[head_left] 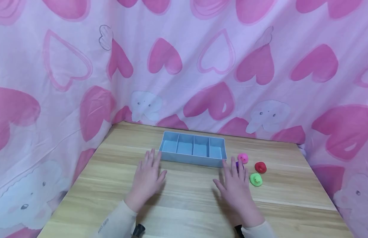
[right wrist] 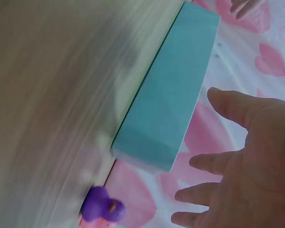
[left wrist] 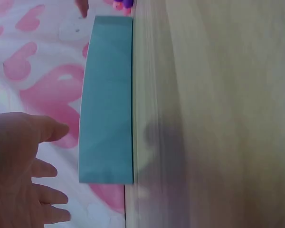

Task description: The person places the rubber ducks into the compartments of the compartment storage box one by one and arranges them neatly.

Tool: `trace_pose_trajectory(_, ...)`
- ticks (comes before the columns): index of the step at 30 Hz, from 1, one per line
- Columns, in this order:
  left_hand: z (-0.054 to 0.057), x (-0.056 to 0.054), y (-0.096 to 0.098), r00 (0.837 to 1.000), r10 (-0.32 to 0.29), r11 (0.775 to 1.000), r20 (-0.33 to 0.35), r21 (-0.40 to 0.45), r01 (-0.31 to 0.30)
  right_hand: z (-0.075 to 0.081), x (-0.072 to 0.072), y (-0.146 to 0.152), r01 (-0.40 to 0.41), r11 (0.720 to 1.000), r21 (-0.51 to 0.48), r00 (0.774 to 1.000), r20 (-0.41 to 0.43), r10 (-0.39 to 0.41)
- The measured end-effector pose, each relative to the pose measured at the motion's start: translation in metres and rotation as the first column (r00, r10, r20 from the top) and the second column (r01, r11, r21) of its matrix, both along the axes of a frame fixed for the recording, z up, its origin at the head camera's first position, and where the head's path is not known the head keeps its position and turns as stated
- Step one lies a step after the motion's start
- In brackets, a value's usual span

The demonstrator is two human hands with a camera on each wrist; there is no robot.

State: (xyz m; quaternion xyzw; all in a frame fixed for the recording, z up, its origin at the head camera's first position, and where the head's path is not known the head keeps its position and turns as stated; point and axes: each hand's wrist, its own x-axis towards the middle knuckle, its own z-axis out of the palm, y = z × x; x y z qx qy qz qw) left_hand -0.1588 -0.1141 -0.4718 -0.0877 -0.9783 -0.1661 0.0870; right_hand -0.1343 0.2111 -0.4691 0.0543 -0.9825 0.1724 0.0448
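A blue-grey tray (head_left: 192,159) with several side-by-side compartments stands at the back middle of the table; no contents show in it. My left hand (head_left: 148,180) hovers near the tray's front left corner, fingers spread, holding nothing. Spread likewise, my right hand (head_left: 238,190) hovers by the front right corner. Small rubber ducks lie right of the tray: a pink duck (head_left: 243,158), a red duck (head_left: 260,167) and a green duck (head_left: 256,179). A purple duck (right wrist: 102,205) is partly hidden behind my right fingers in the head view but plain in the right wrist view.
The wooden table (head_left: 184,205) meets a pink heart-patterned curtain (head_left: 207,66) at its back and sides. Dark straps or devices (head_left: 138,230) sit at both wrists, below the light sleeves (head_left: 116,219).
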Motion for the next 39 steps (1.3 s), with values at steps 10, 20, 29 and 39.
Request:
trace_pose_trajectory(10,-0.002,-0.025,-0.013,0.994,0.003,0.992,-0.113,0.124,0.011,0.005,-0.016,0.027,0.068,0.997,-0.034,0.998,-0.007,-0.069)
trace_pose_trajectory(20,-0.003,-0.058,-0.034,0.998,-0.039,0.969,0.040,0.244,0.028,0.007,-0.030,0.054,0.105,0.990,-0.089,0.975,-0.185,-0.120)
trace_pose_trajectory(29,-0.007,-0.081,-0.043,0.992,-0.111,0.948,0.067,0.308,0.085,0.006,-0.038,0.068,0.136,0.986,-0.097,0.974,-0.167,-0.150)
trace_pose_trajectory(39,-0.008,-0.110,-0.045,0.977,-0.211,0.912,0.039,0.367,0.183,0.002,-0.046,0.081,0.119,0.989,-0.089,0.978,-0.160,-0.132)
